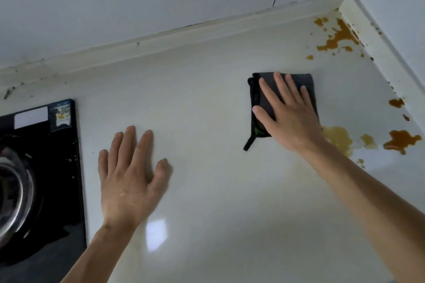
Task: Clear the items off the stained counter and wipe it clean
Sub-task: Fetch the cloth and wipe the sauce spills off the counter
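Pale, glossy counter [207,103] runs from the black gas hob [46,179] on the left to the tiled corner on the right, with nothing standing on it, so the clearing part looks done and the wiping is what is in hand. The right hand [289,115] lies flat, fingers straight and spread, pressing a folded dark cloth [264,89] down near the middle of the surface. The left hand [128,181] rests flat on bare counter beside the hob, fingers straight, holding nothing, seemingly as a brace.

Brown stains [338,37] spatter the far right corner against the raised back lip [184,32], and more blotches [400,140] sit along the right side, with a paler smear [338,138] just behind the right wrist. To my eye the next move calls for pushing the cloth rightward and back into that corner.

Room is generous across the middle. It tightens at the corner, where 2 walls meet and the lip would stop the cloth, so the spots tucked against the edge may need fingertip pressure. Leftward, the hob edge bounds the sweep.
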Demonstrator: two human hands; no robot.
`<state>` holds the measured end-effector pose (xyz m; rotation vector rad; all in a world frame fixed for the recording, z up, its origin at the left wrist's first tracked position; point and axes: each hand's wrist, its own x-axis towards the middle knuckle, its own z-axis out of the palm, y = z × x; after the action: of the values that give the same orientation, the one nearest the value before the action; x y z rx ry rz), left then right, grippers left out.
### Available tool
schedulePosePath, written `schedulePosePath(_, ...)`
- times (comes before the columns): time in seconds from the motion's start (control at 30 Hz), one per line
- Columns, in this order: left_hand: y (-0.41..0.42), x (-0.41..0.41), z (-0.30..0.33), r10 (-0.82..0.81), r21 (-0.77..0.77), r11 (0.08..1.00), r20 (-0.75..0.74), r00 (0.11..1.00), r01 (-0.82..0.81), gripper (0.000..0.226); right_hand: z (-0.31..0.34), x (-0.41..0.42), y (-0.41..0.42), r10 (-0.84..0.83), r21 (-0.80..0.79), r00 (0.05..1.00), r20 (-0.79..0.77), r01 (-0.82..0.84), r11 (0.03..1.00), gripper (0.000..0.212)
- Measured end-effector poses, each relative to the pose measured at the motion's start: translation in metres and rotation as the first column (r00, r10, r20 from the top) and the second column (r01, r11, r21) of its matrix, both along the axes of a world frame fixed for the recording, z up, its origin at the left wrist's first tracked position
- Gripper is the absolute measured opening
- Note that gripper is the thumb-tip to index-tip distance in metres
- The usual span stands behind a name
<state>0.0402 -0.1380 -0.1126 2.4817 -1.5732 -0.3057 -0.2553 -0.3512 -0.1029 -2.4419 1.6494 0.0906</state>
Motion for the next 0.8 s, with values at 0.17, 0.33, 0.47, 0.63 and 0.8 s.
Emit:
schedulePosePath(0.17, 0.001, 0.000, 0.003, -0.015, -0.004, 1.000, -0.007, 1.000, 0.015, 0.070, -0.003, 0.041, 0.036, -0.010, -0.041, 1.000, -0.002, 0.010, 0.999, 0.072)
schedulePosePath(0.33, 0.001, 0.000, 0.006, -0.027, -0.003, 1.000, -0.021, 0.999, 0.027, 0.070, -0.006, -0.021, 0.098, 0.191, -0.031, 0.982, -0.011, -0.191, 0.981, 0.070)
schedulePosePath(0.47, 0.000, -0.004, 0.011, -0.036, 0.006, 0.999, -0.027, 0.999, 0.037, 0.068, -0.001, -0.059, 0.068, 0.000, -0.006, 0.998, -0.056, 0.000, 1.000, 0.071)
schedulePosePath(0.63, -0.008, -0.009, 0.023, -0.096, 0.018, 0.995, -0.018, 0.995, 0.096, 0.061, -0.001, -0.011, 0.050, -0.180, -0.022, 0.984, -0.004, 0.180, 0.983, 0.071)
schedulePosePath(0.8, -0.035, -0.073, 0.030, -0.290, -0.052, 0.956, -0.048, 0.956, 0.287, 0.058, -0.005, -0.035, 0.133, 0.107, -0.052, 0.994, 0.029, -0.105, 0.993, 0.069)
